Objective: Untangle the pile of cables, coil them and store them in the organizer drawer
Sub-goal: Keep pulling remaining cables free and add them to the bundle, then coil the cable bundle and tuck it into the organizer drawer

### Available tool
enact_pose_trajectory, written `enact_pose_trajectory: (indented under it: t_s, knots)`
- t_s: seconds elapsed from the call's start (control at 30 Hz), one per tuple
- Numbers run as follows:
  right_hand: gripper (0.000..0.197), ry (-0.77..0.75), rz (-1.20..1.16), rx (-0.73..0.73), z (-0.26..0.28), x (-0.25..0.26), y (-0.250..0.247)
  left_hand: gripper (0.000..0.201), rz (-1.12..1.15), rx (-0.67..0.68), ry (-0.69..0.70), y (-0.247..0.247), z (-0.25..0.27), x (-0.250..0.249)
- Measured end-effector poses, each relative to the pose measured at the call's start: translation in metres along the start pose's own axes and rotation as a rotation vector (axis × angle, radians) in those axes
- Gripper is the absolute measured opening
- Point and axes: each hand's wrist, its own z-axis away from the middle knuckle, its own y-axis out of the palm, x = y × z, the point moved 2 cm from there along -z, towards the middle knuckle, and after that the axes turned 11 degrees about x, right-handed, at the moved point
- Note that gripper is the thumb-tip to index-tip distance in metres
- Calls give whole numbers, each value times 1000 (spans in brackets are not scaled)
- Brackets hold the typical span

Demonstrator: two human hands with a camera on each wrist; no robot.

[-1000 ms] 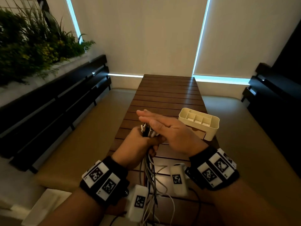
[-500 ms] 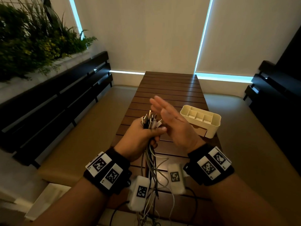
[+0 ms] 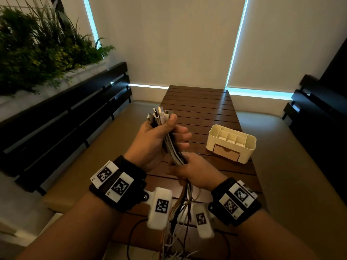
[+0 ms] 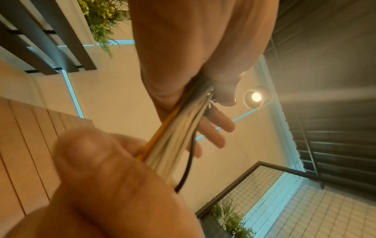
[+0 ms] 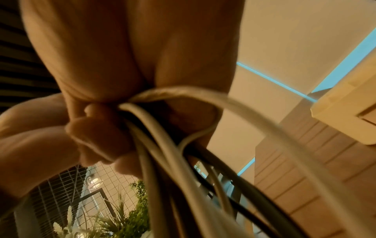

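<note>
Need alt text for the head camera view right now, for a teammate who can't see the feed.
Both hands hold one bundle of cables upright over a slatted wooden table: the left hand grips it near the connector ends, the right hand grips it lower down. Loose cable hangs below; a cream organizer, drawer closed, sits on the table to the right.

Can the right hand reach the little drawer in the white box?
Probably yes, once it lets go. The right hand grips the cables; the drawer on the organizer is close beside it, nothing between.
</note>
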Motion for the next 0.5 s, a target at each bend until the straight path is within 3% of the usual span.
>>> enact_pose_trajectory:
  t_s: [0.27,0.33,0.43,0.5]
  knots:
    - [12,-18,166,-14,-10,13,-8,17,126,-57,84,-22,-16,-23]
    - [19,-17,189,-2,-11,15,-11,18,168,-78,90,-30,-16,-24]
    - [45,-45,154,21,-9,14,-12,17,128,-92,84,-36,-15,-26]
    - [39,-85,115,26,-8,12,-10,16,111,-106,76,-38,-16,-29]
